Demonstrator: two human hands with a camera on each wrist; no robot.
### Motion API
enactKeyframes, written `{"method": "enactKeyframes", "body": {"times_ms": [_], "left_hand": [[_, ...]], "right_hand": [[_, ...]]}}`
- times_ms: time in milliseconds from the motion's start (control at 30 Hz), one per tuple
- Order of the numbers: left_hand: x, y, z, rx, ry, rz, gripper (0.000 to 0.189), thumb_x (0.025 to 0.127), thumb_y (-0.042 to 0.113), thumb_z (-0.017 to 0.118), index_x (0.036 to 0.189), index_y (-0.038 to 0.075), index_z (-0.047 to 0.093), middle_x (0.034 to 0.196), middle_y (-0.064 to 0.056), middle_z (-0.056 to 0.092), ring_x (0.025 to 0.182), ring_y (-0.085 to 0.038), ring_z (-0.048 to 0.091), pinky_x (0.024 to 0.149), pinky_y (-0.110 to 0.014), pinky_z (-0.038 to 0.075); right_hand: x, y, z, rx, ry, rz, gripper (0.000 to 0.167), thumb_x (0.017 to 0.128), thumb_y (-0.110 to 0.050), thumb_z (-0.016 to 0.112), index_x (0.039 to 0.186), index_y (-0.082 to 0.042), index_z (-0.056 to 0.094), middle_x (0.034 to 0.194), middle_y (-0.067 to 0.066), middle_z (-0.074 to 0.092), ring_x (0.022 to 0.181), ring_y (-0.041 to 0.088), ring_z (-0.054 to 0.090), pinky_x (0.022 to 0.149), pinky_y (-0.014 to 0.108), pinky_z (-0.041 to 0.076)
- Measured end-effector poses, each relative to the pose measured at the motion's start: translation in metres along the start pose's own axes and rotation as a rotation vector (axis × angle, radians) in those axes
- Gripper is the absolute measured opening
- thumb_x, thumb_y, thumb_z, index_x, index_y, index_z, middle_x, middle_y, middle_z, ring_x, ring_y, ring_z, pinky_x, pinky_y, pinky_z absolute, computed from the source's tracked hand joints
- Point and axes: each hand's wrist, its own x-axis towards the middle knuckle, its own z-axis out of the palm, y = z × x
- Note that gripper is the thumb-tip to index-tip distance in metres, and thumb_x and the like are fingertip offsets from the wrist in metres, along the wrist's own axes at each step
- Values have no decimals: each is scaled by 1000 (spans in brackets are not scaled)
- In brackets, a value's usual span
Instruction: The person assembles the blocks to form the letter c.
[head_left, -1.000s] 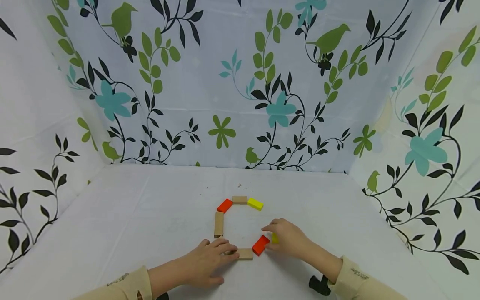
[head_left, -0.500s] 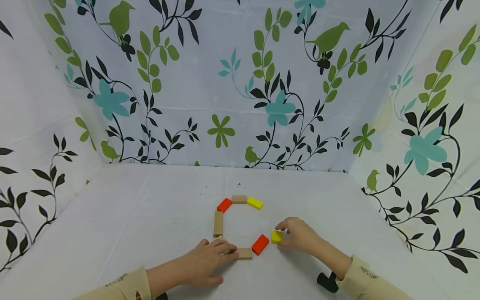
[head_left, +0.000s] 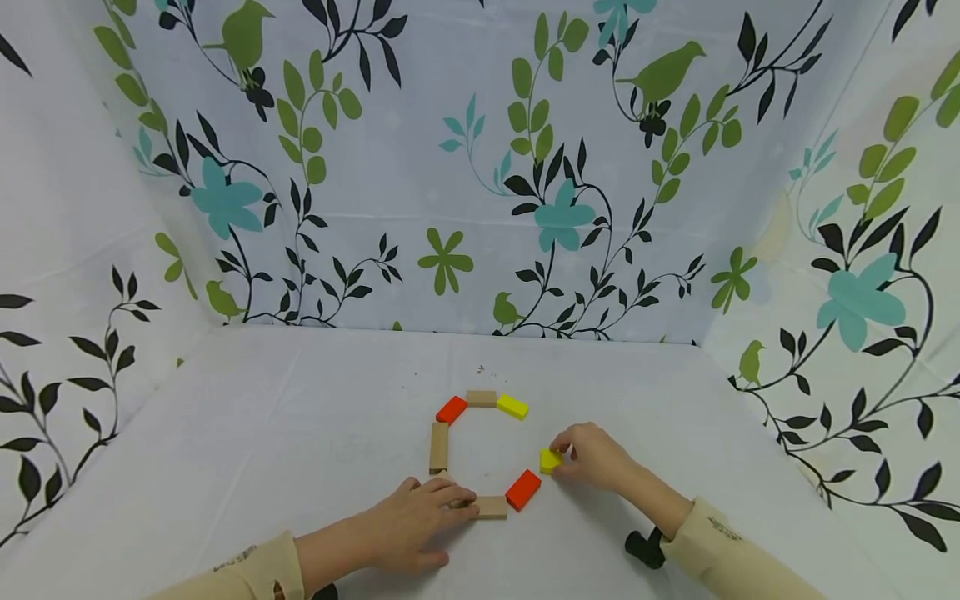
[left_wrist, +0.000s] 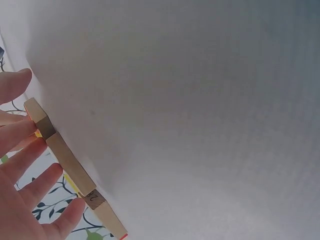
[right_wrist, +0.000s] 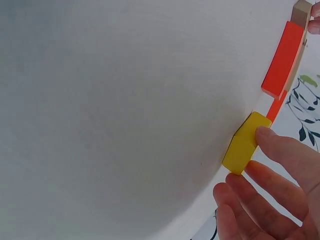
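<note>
My right hand (head_left: 597, 457) pinches a yellow block (head_left: 550, 461) between thumb and fingers at the right of a partial ring of blocks. In the right wrist view the thumb lies on one end of the yellow block (right_wrist: 246, 142), fingertips at its other end. Just beside it lies a red block (head_left: 523, 490), with a small gap between. My left hand (head_left: 416, 527) spreads relaxed fingers over the ring's lower left, touching plain wooden blocks (head_left: 492, 507). The left wrist view has its fingertips along a row of wooden blocks (left_wrist: 70, 162); part of this row is hidden in the head view.
Further round the ring lie an upright-running wooden block (head_left: 438, 447), a red block (head_left: 452, 409), a wooden block (head_left: 481, 398) and a yellow block (head_left: 512, 407). White cloth (head_left: 322, 417) covers the table; a patterned curtain (head_left: 420, 183) stands behind.
The right hand first drew back right, uncovering the yellow block, then came in again; the block has shifted slightly away from me and turned. The left hand has stayed in place.
</note>
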Motion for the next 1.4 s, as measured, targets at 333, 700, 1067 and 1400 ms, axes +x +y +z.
{"method": "enactKeyframes", "body": {"times_ms": [333, 700, 1067, 1400], "left_hand": [[1, -1, 0, -21, -24, -15, 57, 84, 38, 63, 136, 21, 46, 136, 5, 40, 119, -15, 37, 77, -45, 42], [1, 0, -3, -38, -42, -45, 56, 83, 36, 65, 134, 21, 48, 134, 5, 42, 119, -15, 38, 78, -44, 41], [-1, 1, -3, -48, -56, -52, 56, 83, 37, 65, 134, 22, 48, 134, 6, 42, 118, -14, 39, 77, -41, 41], [1, 0, -3, -27, -52, -46, 56, 83, 37, 64, 134, 21, 48, 134, 6, 42, 118, -14, 38, 77, -40, 40]], "right_hand": [[8, -3, 5, 10, 3, -27, 25, 72, -18, 77, 93, -6, 70, 81, -2, 63, 69, 12, 51, 60, 22, 45], [10, -8, 10, 8, -11, 2, 24, 73, -20, 77, 93, -8, 71, 81, -3, 62, 67, 11, 49, 59, 21, 44], [5, -11, 13, 21, -8, -21, 25, 73, -20, 77, 93, -7, 70, 80, -2, 62, 64, 9, 48, 55, 20, 43], [5, -13, 11, 4, 3, -12, 25, 73, -20, 76, 93, -7, 70, 80, -2, 62, 62, 9, 46, 54, 20, 42]]}}
